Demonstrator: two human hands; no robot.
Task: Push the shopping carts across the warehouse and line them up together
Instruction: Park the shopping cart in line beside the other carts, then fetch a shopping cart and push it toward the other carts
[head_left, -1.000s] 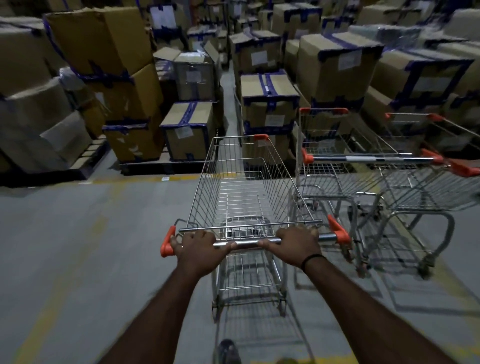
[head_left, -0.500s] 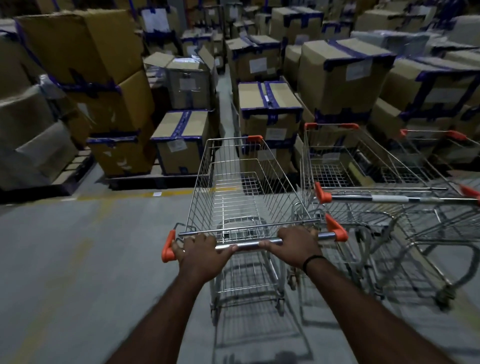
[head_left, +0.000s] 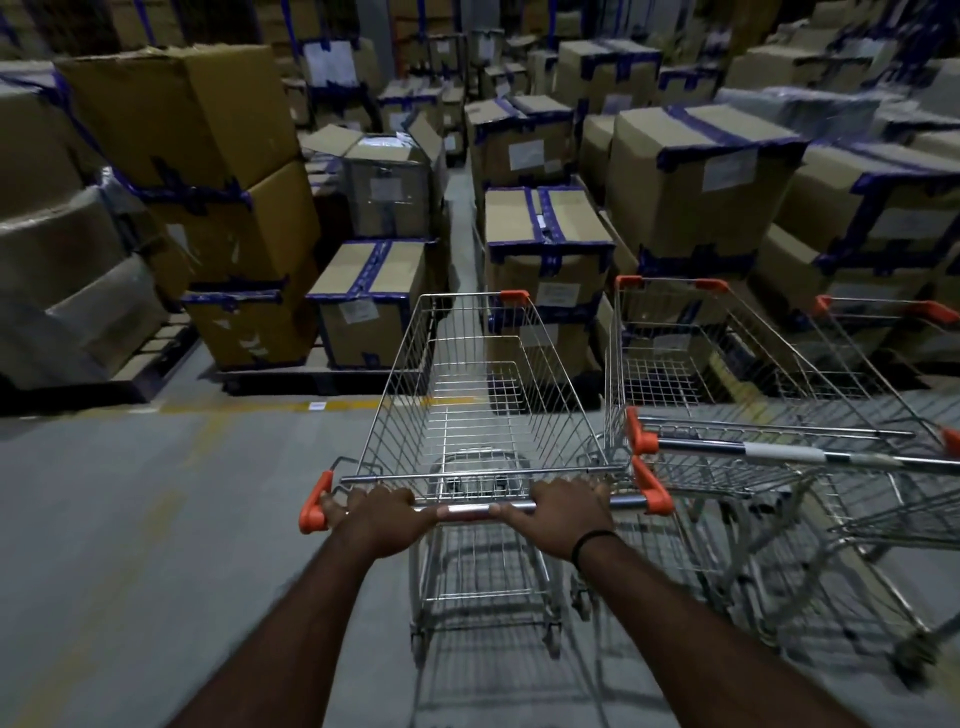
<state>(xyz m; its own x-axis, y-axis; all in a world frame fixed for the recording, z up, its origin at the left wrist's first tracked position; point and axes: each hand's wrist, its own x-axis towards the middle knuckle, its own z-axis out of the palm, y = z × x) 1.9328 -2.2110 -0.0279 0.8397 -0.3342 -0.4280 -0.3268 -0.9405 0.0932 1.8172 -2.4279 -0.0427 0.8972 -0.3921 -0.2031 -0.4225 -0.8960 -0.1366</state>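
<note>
Both hands clasp the steel handle bar (head_left: 467, 510) of a wire shopping cart (head_left: 467, 395) in the lower centre of the frame. The left hand (head_left: 382, 514) is wrapped round the bar near its orange end cap (head_left: 314, 506), and the right hand (head_left: 563, 512), with a black wristband (head_left: 589, 540), grips nearer the other end. Just beside it on the right stands a second cart (head_left: 670, 374); the two orange handle ends are nearly touching and the baskets run roughly parallel. A third cart (head_left: 872, 301) sits beyond at the right edge. Directly ahead of the held cart's nose is a blue-taped cardboard box (head_left: 545, 244) stacked on another, with a similar box (head_left: 371, 296) on a dark pallet (head_left: 311, 376) to the left and a narrow aisle (head_left: 457, 208) between them. Taller stacked boxes (head_left: 197, 156) fill the upper left. A faded yellow line (head_left: 270, 405) crosses the grey floor (head_left: 130, 519) in front of the pallets.
</note>
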